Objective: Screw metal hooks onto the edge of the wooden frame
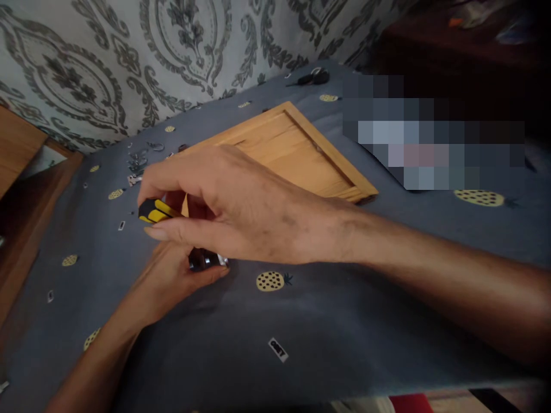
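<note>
My right hand (241, 206) reaches across the middle from the right, its fingers and thumb closed around a yellow-and-black handle (157, 210), which looks like a screwdriver's. The far end of that tool is hidden by my hands. Below and partly behind it, my left hand (172, 272) grips a small black piece with a shiny metal end (207, 260); its exact kind I cannot make out. Just beyond both hands, a framed wooden panel (297, 146) lies flat on the cloth, its near left part covered by my right hand.
Small metal fittings (138, 163) lie beyond my fingers. A black-handled item (310, 77) rests near the patterned wall (185, 34). Wooden furniture (26, 212) stands at the left edge. The blue cloth (336, 321) has pineapple prints. A pixelated patch covers the right side.
</note>
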### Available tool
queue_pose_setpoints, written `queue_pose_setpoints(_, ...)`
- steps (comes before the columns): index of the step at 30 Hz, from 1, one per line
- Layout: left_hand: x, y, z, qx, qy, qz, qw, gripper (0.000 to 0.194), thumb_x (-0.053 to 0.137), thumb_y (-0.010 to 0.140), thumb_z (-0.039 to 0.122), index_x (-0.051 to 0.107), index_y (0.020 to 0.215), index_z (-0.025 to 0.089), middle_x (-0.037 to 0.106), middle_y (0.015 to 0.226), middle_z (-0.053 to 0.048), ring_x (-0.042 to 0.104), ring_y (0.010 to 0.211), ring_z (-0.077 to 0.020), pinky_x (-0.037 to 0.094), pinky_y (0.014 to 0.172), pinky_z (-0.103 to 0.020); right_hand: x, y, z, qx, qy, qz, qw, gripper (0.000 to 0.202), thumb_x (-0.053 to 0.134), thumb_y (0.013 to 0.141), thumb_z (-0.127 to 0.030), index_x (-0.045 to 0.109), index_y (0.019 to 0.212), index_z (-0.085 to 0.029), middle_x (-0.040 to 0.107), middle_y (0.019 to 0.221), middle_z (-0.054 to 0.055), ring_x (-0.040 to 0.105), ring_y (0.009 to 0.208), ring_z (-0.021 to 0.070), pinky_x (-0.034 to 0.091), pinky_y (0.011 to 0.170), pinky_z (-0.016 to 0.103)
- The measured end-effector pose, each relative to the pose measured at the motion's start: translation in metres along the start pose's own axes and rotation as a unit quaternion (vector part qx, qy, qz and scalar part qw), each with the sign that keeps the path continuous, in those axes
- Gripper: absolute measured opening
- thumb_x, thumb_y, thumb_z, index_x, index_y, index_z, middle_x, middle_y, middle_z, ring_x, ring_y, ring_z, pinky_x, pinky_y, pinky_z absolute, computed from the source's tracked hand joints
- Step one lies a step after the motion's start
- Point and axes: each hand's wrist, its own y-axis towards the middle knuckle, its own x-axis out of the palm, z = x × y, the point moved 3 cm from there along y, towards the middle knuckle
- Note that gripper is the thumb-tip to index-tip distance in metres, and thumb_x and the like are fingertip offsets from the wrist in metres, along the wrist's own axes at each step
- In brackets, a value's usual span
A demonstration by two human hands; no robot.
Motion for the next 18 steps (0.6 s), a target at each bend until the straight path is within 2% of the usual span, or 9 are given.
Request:
queue_pose_setpoints(3,0.0011,0.0000,-0.0037,0.009,-0.005,0.018,1.000,0.030,0.070,0.077,0.050,0.069,0.087,0.022,0.073,0.089,-0.006,0.068,0.086,-0.0290,0.057,0.075,-0.042,0.0009,-0.0026,0.0013,0.000,0.048,0.010,0.999,0.015,0.062,0.095,-0.023,0.056,0.082,-0.019,0.054,0.076,-0.010,0.052,0.068,0.0035,0.041,0.063,0.018)
queue_pose_setpoints(9,0.0017,-0.0003,-0.0054,0.038,-0.011,0.036,0.999,0.030,0.071,0.078,0.048,0.070,0.090,0.021,0.074,0.094,-0.006,0.068,0.086,-0.0276,0.056,0.078,-0.043,0.0044,-0.0026,0.0015,0.052,0.093,-0.004,0.994,0.024,0.068,0.095,-0.020,0.050,0.080,-0.018,0.051,0.072,-0.008,0.048,0.061,0.0039,0.040,0.059,0.020)
queue_pose_setpoints(15,-0.0006,0.0016,-0.0013,0.036,0.013,0.016,0.999,0.026,0.069,0.078,0.046,0.067,0.086,0.021,0.072,0.091,-0.006,0.066,0.082,-0.0270,0.054,0.074,-0.041,0.0005,-0.0049,-0.0005,0.021,0.097,-0.019,0.995,0.005,0.064,0.096,-0.017,0.059,0.094,-0.019,0.058,0.083,-0.006,0.051,0.070,0.0048,0.042,0.063,0.018)
queue_pose_setpoints(18,-0.0008,0.0014,0.0015,0.055,0.017,0.019,0.998,0.025,0.066,0.082,0.044,0.067,0.090,0.020,0.072,0.093,-0.005,0.066,0.086,-0.0266,0.053,0.078,-0.040,0.0005,-0.0069,0.0015,0.021,0.115,-0.027,0.993,0.002,0.061,0.097,-0.022,0.061,0.096,-0.021,0.062,0.084,-0.006,0.055,0.071,0.0059,0.045,0.063,0.017)
